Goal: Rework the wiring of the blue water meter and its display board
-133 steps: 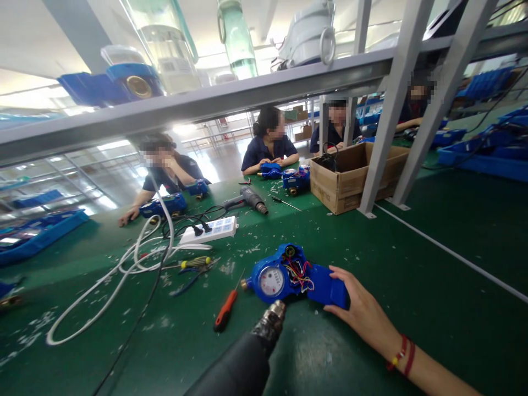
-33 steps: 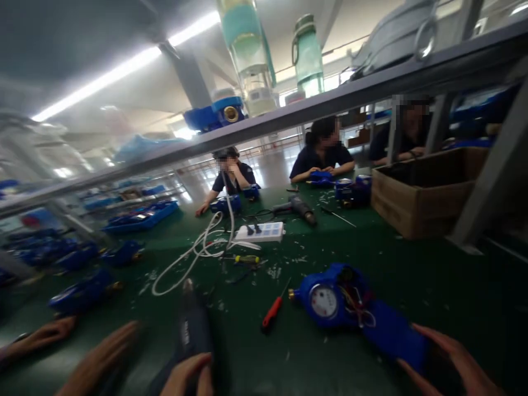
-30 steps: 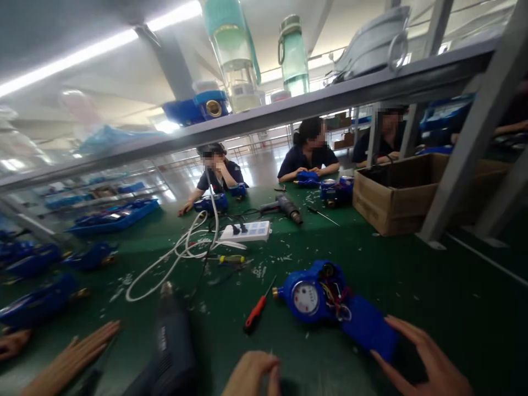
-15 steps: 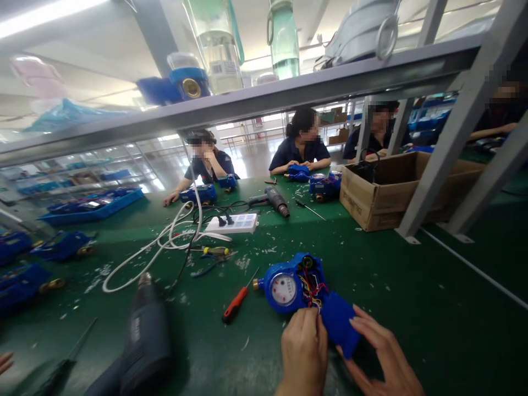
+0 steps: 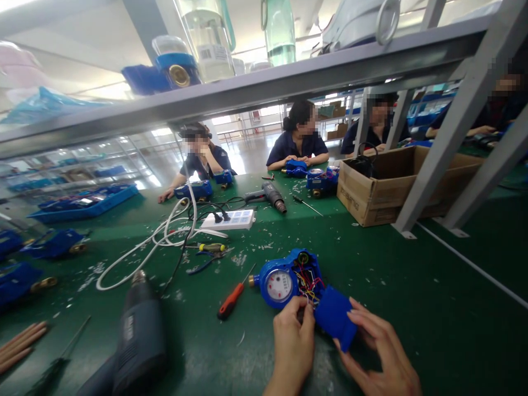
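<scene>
A blue water meter [image 5: 278, 286] with a round dial and brass fitting lies on the green bench in front of me. Its side compartment is open, showing red, yellow and white wires [image 5: 307, 283]. With thumb and fingertips together, my left hand [image 5: 292, 338] pinches at the wires by the compartment's lower edge; the exact wire is hidden. My right hand [image 5: 381, 346] grips the blue cover [image 5: 335, 316] by its right and lower edges, tilted beside the meter. An orange-handled screwdriver [image 5: 231, 301] rests left of the meter.
A heat gun [image 5: 140, 335] stands at front left, near another person's fingers [image 5: 20, 344]. Behind are pliers [image 5: 204, 263], a power strip [image 5: 231, 220], a second heat gun [image 5: 272, 197] and a cardboard box [image 5: 375, 192]. A metal shelf [image 5: 247, 88] crosses overhead; several people sit opposite.
My left hand has turned, its thumb and fingers now showing at the wires. The right hand still holds the cover. Another person's fingers reach further in at the left. The view shifted slightly.
</scene>
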A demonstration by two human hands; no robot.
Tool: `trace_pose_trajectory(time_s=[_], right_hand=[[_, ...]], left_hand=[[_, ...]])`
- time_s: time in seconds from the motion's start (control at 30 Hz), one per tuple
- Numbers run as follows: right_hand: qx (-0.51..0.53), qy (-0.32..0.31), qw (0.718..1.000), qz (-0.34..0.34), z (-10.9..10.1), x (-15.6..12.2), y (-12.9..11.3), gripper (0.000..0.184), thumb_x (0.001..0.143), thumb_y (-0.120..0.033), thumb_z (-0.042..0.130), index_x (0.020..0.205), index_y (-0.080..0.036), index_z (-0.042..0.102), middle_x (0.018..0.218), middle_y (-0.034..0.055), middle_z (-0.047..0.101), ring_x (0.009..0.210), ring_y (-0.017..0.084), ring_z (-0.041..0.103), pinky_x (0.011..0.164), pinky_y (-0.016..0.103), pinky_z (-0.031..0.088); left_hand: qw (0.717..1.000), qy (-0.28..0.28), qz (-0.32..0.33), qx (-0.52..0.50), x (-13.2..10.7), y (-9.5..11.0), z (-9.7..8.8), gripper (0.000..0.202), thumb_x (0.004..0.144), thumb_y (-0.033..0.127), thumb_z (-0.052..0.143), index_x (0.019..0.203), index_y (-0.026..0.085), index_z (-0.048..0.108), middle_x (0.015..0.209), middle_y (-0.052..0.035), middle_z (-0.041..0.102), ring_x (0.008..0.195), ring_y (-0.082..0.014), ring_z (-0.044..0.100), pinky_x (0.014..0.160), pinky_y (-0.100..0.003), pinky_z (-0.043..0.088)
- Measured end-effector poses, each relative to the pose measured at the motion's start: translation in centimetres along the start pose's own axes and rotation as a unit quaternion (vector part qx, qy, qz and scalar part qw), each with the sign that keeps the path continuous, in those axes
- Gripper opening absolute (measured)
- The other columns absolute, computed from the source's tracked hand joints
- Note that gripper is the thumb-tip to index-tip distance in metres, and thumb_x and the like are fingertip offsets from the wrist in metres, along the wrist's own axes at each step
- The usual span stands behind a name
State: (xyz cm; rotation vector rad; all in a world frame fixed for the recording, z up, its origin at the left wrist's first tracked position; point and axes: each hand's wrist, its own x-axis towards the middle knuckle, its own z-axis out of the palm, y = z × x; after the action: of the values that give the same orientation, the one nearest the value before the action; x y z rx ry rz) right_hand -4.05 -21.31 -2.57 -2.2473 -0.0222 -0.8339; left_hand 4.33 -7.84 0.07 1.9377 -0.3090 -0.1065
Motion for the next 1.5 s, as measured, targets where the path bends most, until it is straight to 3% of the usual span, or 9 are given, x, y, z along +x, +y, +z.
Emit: trace_pose_trajectory(time_s=[0.2,0.47,0.7,0.93,1.23,1.33,1.5], right_hand=[[0.114,-0.004,0.99,0.078,-0.2,-0.1,0.6,0.037,0.081,-0.024,0.058,0.114,-0.023,0.042,0.124,0.0095,0.039,0.117,0.024,0.045,0.082,0.025,0.055],[0.271,-0.027,0.942,0.198,0.5,0.0,1.6,0.039,0.081,-0.027,0.058,0.112,-0.027,0.035,0.13,0.0112,0.037,0.123,0.028,0.039,0.089,0.033,0.05],[0.282,-0.044,0.937,0.199,0.6,-0.1,1.3,0.04,0.08,-0.024,0.06,0.111,-0.027,0.035,0.132,0.0117,0.035,0.125,0.029,0.035,0.088,0.032,0.05],[0.294,-0.061,0.928,0.222,0.7,0.1,1.5,0.042,0.079,-0.025,0.061,0.111,-0.027,0.034,0.132,0.0123,0.036,0.123,0.028,0.038,0.087,0.032,0.051],[0.306,-0.04,0.921,0.238,0.8,0.2,1.8,0.043,0.078,-0.029,0.062,0.111,-0.027,0.035,0.128,0.0124,0.044,0.118,0.027,0.045,0.085,0.032,0.052],[0.295,-0.055,0.924,0.237,0.9,0.1,1.9,0.043,0.079,-0.029,0.061,0.112,-0.028,0.034,0.129,0.0123,0.043,0.117,0.026,0.047,0.087,0.034,0.051],[0.22,-0.04,0.955,0.197,0.7,-0.2,2.0,0.041,0.078,-0.03,0.06,0.111,-0.026,0.036,0.124,0.012,0.042,0.116,0.026,0.047,0.087,0.032,0.05]], left_hand=[[0.99,-0.013,-0.074,-0.116,1.0,-0.1,-0.1,0.029,0.084,0.039,0.043,0.077,0.013,0.055,0.065,-0.0022,0.057,0.057,-0.012,0.051,0.053,-0.021,0.04],[0.973,-0.035,-0.095,-0.206,0.3,-0.4,-0.2,0.029,0.08,0.042,0.051,0.084,0.013,0.051,0.073,-0.0036,0.056,0.066,-0.013,0.053,0.061,-0.023,0.044],[0.961,-0.073,-0.131,-0.233,0.6,-0.8,0.1,0.032,0.076,0.042,0.055,0.071,0.011,0.053,0.061,-0.0032,0.056,0.051,-0.0111,0.05,0.049,-0.021,0.038],[0.936,-0.064,-0.169,-0.301,0.5,-0.7,0.2,0.034,0.076,0.043,0.056,0.066,0.01,0.052,0.054,-0.0022,0.055,0.047,-0.0077,0.046,0.048,-0.018,0.032],[0.853,-0.095,-0.292,-0.423,0.4,-1.3,0.4,0.031,0.069,0.04,0.061,0.076,0.012,0.051,0.057,0.0001,0.052,0.051,-0.0065,0.049,0.051,-0.017,0.032],[0.853,-0.088,-0.279,-0.432,0.2,-1.2,0.2,0.033,0.072,0.043,0.059,0.077,0.011,0.052,0.061,-0.0019,0.055,0.054,-0.0075,0.051,0.052,-0.018,0.032],[0.868,-0.084,-0.249,-0.421,-0.2,-1.0,-0.2,0.02,0.072,0.029,0.058,0.08,0.012,0.053,0.066,-0.003,0.058,0.062,-0.0103,0.054,0.059,-0.02,0.034]])
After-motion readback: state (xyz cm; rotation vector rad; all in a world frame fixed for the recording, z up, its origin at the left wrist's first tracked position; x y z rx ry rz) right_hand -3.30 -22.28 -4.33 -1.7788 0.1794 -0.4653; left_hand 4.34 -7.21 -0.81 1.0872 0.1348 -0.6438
